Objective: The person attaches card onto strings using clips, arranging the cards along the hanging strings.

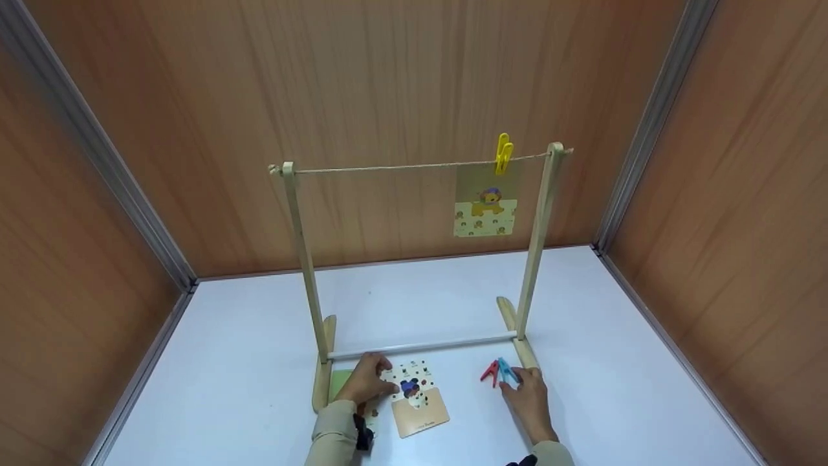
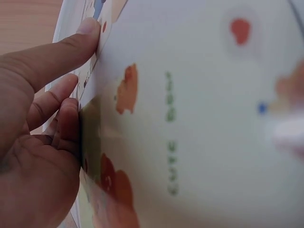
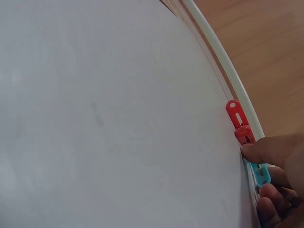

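Observation:
A card with a spotted puppy picture (image 1: 414, 402) lies on the table. My left hand (image 1: 367, 382) is at its upper left edge, thumb and index finger apart; in the left wrist view the thumb (image 2: 71, 52) touches the card's edge. Partly under that hand is a green-and-white card (image 1: 339, 382) with small bears, its middle hidden. To the right, my right hand (image 1: 529, 398) pinches a blue clothespin (image 1: 506, 370) between thumb and fingers. Touching or close beside it is a red clothespin (image 1: 490, 373), also seen above the thumb in the right wrist view.
A wooden stand (image 1: 535, 246) holds a string (image 1: 388, 168) across its top. A yellow clothespin (image 1: 503, 155) clips a lion card (image 1: 486, 210) near the string's right end. The stand's white lower bar (image 1: 427, 346) lies just behind the hands. Wooden panels (image 1: 414, 77) enclose the white table (image 1: 246, 362).

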The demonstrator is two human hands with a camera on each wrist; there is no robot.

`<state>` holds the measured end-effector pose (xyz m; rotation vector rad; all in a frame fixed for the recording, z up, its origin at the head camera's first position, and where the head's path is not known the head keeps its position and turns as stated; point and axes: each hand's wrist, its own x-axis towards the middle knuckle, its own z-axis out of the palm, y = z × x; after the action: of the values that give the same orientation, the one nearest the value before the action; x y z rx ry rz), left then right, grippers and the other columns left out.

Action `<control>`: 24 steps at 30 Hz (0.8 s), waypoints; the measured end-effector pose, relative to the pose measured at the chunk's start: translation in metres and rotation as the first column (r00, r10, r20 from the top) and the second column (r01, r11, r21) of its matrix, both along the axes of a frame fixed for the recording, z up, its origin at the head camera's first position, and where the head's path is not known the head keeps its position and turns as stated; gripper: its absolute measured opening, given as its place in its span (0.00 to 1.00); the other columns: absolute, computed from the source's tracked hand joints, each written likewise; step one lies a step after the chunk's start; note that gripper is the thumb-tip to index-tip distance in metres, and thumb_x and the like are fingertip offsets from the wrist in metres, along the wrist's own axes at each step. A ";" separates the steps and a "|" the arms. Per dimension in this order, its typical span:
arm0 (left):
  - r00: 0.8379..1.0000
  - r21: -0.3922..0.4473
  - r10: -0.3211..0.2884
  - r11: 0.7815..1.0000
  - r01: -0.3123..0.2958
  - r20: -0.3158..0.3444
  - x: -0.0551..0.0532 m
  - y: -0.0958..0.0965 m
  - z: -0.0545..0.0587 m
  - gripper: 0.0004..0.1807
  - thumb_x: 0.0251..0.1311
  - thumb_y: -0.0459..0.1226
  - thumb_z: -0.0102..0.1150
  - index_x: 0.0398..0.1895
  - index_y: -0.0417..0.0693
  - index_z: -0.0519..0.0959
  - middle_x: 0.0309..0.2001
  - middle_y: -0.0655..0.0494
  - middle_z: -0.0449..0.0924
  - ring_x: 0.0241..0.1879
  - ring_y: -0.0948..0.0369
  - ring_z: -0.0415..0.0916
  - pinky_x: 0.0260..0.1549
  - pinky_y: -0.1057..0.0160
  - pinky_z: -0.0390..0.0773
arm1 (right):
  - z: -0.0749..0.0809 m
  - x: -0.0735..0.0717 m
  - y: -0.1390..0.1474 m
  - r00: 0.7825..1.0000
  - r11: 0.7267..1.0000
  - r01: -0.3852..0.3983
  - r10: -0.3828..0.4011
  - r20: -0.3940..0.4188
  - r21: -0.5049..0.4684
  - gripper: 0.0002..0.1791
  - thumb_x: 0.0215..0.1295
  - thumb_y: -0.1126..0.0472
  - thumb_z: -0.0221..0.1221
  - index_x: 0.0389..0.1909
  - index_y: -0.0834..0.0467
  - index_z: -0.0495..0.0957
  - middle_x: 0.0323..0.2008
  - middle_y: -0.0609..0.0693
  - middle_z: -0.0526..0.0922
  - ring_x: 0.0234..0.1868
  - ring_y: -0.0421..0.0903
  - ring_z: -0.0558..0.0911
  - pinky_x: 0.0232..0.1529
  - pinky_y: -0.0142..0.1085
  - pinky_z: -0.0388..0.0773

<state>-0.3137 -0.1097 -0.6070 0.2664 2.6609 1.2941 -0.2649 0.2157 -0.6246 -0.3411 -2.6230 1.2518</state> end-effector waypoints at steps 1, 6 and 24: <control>1.000 0.002 0.000 1.000 0.000 -0.003 0.000 0.000 0.000 0.24 0.42 0.31 0.75 0.42 0.39 0.72 0.40 0.48 0.68 0.38 0.56 0.65 0.38 0.59 0.70 | 0.000 0.000 0.000 1.000 1.000 0.001 -0.001 -0.003 -0.010 0.20 0.54 0.65 0.66 0.46 0.71 0.78 0.37 0.57 0.72 0.36 0.48 0.73 0.35 0.35 0.70; 1.000 0.008 0.023 1.000 -0.023 0.009 0.001 0.000 0.000 0.24 0.42 0.31 0.75 0.42 0.40 0.72 0.40 0.49 0.68 0.39 0.56 0.66 0.40 0.58 0.71 | -0.001 0.002 0.000 1.000 0.999 -0.001 0.001 -0.001 -0.042 0.19 0.55 0.65 0.64 0.47 0.70 0.78 0.36 0.56 0.71 0.36 0.47 0.72 0.32 0.32 0.68; 1.000 0.081 0.021 0.996 -0.022 0.015 0.001 0.000 -0.005 0.25 0.42 0.29 0.74 0.42 0.41 0.71 0.37 0.50 0.69 0.35 0.57 0.65 0.34 0.61 0.69 | 0.000 0.005 0.002 0.999 0.998 0.031 -0.033 -0.037 -0.052 0.20 0.58 0.66 0.62 0.52 0.69 0.78 0.33 0.54 0.74 0.32 0.43 0.73 0.30 0.30 0.69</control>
<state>-0.3129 -0.1097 -0.6117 0.2388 2.6107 1.4069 -0.2602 0.2173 -0.6247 -0.3627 -2.5468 1.3049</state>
